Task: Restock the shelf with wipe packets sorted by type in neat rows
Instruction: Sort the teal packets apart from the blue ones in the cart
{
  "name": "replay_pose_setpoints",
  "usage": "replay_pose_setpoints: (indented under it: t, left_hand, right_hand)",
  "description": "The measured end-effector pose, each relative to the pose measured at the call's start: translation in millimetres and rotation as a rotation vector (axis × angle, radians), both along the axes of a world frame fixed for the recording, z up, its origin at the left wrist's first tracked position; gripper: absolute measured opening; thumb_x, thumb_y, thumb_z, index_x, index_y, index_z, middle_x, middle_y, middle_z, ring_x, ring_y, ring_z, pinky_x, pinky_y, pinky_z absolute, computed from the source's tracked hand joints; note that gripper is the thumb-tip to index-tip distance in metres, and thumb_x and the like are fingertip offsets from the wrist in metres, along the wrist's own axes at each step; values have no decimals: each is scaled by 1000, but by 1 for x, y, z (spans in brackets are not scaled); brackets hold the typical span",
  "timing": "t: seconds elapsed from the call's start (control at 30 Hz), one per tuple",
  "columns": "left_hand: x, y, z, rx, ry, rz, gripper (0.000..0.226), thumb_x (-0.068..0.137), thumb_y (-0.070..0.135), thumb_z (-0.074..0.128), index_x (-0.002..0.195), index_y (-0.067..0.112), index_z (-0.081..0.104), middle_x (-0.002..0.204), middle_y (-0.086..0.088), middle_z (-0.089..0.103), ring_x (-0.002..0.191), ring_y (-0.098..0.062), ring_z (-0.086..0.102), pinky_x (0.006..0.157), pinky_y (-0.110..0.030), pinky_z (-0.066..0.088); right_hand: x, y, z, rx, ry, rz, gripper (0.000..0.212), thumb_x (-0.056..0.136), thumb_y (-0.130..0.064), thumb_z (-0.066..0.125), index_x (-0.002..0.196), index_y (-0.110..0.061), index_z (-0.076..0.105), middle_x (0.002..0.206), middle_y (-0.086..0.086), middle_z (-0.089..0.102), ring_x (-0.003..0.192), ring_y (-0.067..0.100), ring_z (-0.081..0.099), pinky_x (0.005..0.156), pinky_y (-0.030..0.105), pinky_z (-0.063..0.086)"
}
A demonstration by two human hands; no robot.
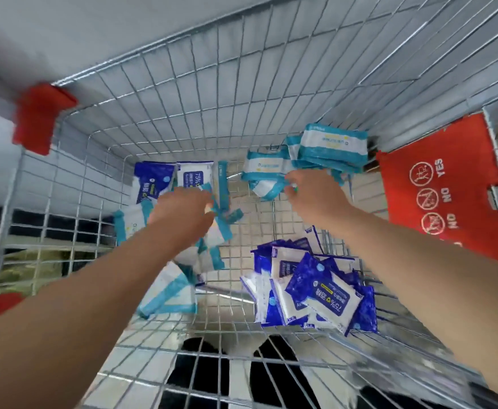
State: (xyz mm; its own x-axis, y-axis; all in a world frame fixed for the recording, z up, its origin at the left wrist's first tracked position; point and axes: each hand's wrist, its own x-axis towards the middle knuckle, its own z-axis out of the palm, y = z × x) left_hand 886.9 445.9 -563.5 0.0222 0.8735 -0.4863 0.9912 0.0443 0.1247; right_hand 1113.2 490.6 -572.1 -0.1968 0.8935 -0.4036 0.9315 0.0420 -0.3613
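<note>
Reaching deep into the cart point(182, 84), arms outstretched.
Right hand point(309, 191) pinches the teal packet point(267, 185) at its fingertips; left hand point(182, 209) too blurred to tell.

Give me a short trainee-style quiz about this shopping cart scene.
1. True or false: the silver wire cart holds teal-and-white plastic wipe packets and dark blue-and-white plastic wipe packets.
2. Which lie nearest the right hand? A teal-and-white; B dark blue-and-white; C red ones.
3. Fill in: the red plastic flap prints YES once and ___ twice.
Key: 1 true; 2 A; 3 NO.
</note>
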Motion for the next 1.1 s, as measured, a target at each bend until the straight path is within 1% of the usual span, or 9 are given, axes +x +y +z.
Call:
replay_pose_setpoints:
  t: [0.07,0.27,0.37,0.47,0.7,0.9,1.0,1.07,1.1]
  left_hand:
    - [-33,1,3,-7,77,71,27,93,34,52,117,27,60,122,-6,60,112,-29,56,90,-36,45]
    - [-112,-1,-23,-49,111,100,33,88,23,56,120,14,57,119,-10,57,109,-31,55,92,-43,48]
    - [-124,1,-39,-64,7,108,32,86,26,60,115,15,56,113,-9,56,106,-31,55,85,-37,47]
    - [-123,8,-56,-58,-89,127,34,84,30,64,114,16,55,113,-9,56,106,-30,54,80,-34,42]
    - [-124,16,-73,-105,-148,197,34,80,29,72,108,14,61,108,-9,59,100,-27,56,80,-34,47]
    - [-132,33,-57,65,-214,545,20,90,8,52,110,3,52,100,-10,47,79,-21,46,61,-31,37]
    - [-139,48,-55,102,-280,676,23,93,5,47,116,-1,45,100,-12,49,81,-22,48,53,-29,35]
    - [-139,54,-60,40,-324,647,24,94,6,45,117,0,42,104,-15,51,83,-24,49,53,-30,35]
    - [-137,55,-65,2,-332,627,23,94,7,45,116,0,42,104,-15,52,82,-24,49,53,-30,34]
  right_hand:
    - [-32,1,-1,27,32,46,30,97,-24,45,122,-14,59,121,10,62,109,27,57,85,35,45]
    - [-108,0,-22,-43,78,117,19,94,-17,44,85,-14,60,89,5,59,92,27,57,67,32,40]
    - [-133,-1,-38,-101,80,176,35,98,-22,47,132,-15,54,132,10,55,122,29,50,94,35,42]
    - [-151,3,-52,-133,114,231,49,98,-20,49,145,-14,37,145,11,44,131,28,42,102,33,36]
    - [-152,7,-70,-239,56,245,28,94,-7,48,110,-13,70,116,5,68,104,21,63,91,29,47]
    - [-149,17,-68,-133,186,32,23,93,-5,50,101,-6,71,105,6,70,98,21,65,90,36,51]
    - [-158,32,-70,-146,259,-87,19,92,-6,52,79,-17,63,84,1,59,91,22,56,91,35,47]
    - [-165,36,-72,-193,255,-134,10,92,-11,56,96,-10,64,91,2,56,97,20,53,92,30,43]
    - [-169,37,-72,-204,246,-147,22,91,-13,58,110,-1,63,103,9,60,104,23,55,95,33,43]
